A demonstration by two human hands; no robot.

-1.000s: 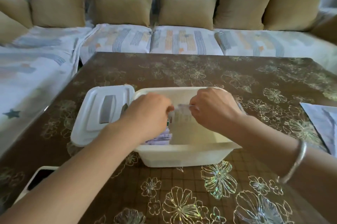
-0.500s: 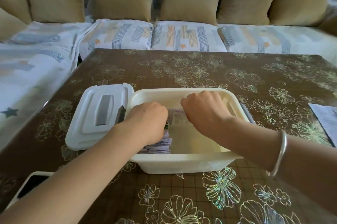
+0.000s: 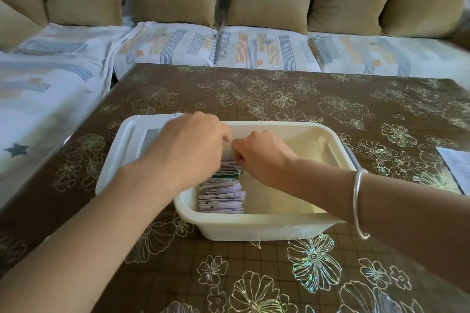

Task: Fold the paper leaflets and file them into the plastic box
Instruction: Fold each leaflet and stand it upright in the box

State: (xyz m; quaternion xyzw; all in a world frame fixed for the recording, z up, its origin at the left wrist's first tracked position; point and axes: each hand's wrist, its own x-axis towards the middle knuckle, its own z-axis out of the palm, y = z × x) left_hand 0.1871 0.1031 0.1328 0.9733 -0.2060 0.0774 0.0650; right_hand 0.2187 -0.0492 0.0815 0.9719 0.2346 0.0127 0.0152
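A cream plastic box (image 3: 256, 227) stands on the brown flowered table. Along its left side, several folded leaflets (image 3: 221, 195) stand on edge in a row. My left hand (image 3: 193, 144) and my right hand (image 3: 259, 156) are both down inside the box at the far end of that row, knuckles up, fingers pinched on a folded leaflet (image 3: 229, 153) that stands against the row. Only a pale sliver of that leaflet shows between the hands. The right half of the box holds nothing.
The box's white lid (image 3: 132, 139) lies flat just left of the box, partly under my left arm. A flat paper sheet (image 3: 456, 167) lies at the table's right edge. A sofa with tan cushions runs behind and to the left of the table.
Both hands have moved left and down into the box with the folded leaflet, bringing it against the row. The view has dropped closer to the box.
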